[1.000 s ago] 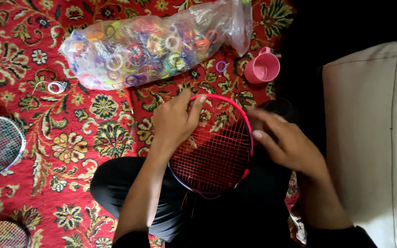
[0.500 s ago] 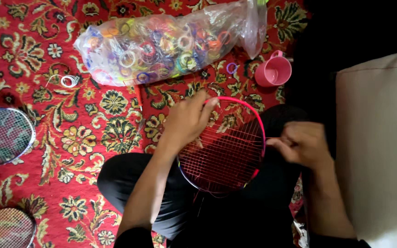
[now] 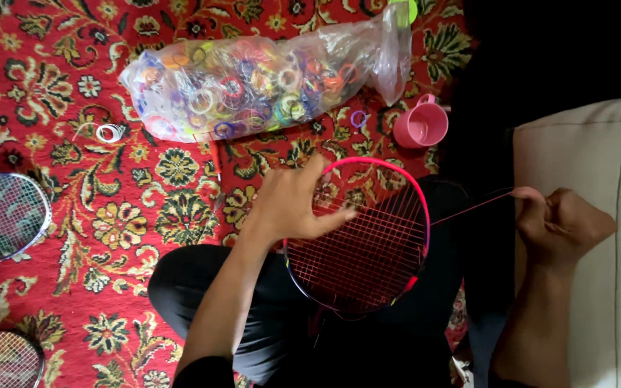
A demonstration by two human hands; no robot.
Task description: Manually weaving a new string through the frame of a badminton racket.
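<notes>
My left hand (image 3: 292, 205) lies flat on the strings of the red racket (image 3: 357, 237), which rests on my lap. The fingers are spread and press down; they do not close around anything. My right hand (image 3: 562, 226) is shut tight on a thin red string (image 3: 468, 208) that runs from the racket's rim out to my fist.

To do this pull well, I think I should keep the string straight and tight, and hold the racket still under my flat hand so the strings do not slip (a slow, even pull is best).

Out past my right grip is the pale cushion (image 3: 583, 165), so there is not much room to pull that way. Just beyond the racket's top rim sit a pink cup (image 3: 420, 126) and a clear bag of coloured rings (image 3: 253, 82), both on the red flowered carpet (image 3: 59, 86). Far from my left grip, at the carpet's edge, lie two more rackets (image 3: 1, 215). The carpet between them and my knee is open.
</notes>
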